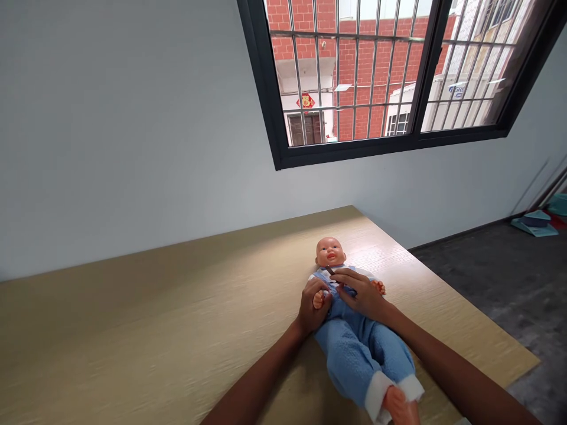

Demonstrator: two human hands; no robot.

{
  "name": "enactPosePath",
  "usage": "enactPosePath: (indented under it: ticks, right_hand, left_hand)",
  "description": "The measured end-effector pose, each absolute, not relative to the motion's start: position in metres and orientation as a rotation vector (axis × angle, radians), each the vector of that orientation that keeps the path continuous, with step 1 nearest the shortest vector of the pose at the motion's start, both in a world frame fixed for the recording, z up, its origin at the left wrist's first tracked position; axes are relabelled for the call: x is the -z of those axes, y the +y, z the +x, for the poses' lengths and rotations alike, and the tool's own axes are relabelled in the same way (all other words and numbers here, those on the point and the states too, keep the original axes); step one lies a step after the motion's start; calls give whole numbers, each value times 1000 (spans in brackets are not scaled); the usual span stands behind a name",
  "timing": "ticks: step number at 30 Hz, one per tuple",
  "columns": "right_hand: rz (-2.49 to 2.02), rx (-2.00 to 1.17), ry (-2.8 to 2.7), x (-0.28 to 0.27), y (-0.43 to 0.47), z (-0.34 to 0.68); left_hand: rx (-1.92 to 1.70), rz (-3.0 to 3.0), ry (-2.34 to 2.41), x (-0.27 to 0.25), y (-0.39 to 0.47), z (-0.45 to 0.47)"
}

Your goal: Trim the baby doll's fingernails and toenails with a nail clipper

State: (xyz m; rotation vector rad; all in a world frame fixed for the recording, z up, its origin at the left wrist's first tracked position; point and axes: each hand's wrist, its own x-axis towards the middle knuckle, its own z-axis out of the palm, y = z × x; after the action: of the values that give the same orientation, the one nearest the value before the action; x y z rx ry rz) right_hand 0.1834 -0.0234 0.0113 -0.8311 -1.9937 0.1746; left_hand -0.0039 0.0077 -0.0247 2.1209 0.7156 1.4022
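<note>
A baby doll [354,348] in blue overalls with white cuffs lies face up on the table, its head toward the wall and its feet toward me. My left hand [313,304] is closed around the doll's arm at its side, with the small doll hand [318,300] showing between my fingers and thumb. Over the chest, my right hand [359,293] pinches a small dark brown stick-like piece [330,271], which points toward the doll's chin. Its exact kind I cannot make out, since my fingers cover part of it.
The light wooden table [177,319] stretches far to the left, and its right edge runs close beside the doll. Behind it is a pale wall [133,130] with a barred window [354,77]. A blue dustpan [535,224] lies on the dark floor at right.
</note>
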Motion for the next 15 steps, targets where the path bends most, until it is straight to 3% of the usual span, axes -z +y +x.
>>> enactPosePath:
  ticks: [15]
  right_hand:
    - [-854,-194,-2048,-11,-23,184]
  left_hand:
    - [-1391,2138,730,26,9,-5]
